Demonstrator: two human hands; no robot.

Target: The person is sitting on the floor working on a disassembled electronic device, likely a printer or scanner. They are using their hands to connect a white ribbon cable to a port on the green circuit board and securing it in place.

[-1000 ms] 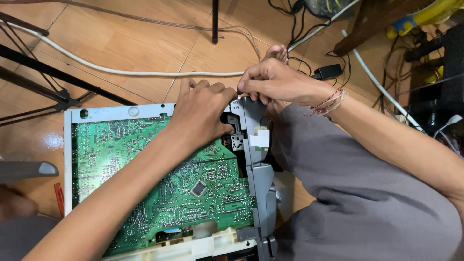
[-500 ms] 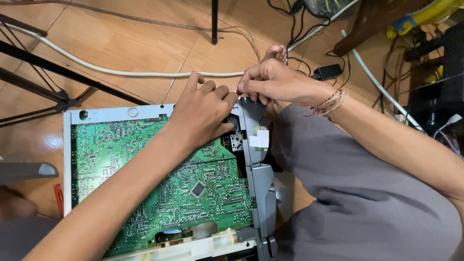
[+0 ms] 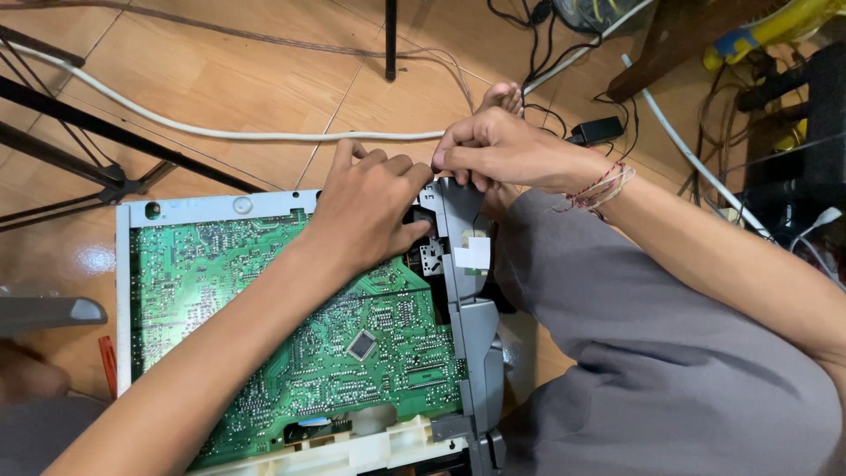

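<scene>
The green circuit board [image 3: 264,335] lay in its pale frame on the floor. The left hand [image 3: 370,211] pressed, fingers curled, at its top corner; the right hand [image 3: 502,150] pinched the grey side panel [image 3: 467,291]. Prying too hard risked cracking plastic.

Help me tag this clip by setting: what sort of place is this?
Probably a home or small repair spot, with the work done on the floor. The green circuit board in its grey frame lies on wooden flooring, with loose cables and a power adapter around.
</scene>
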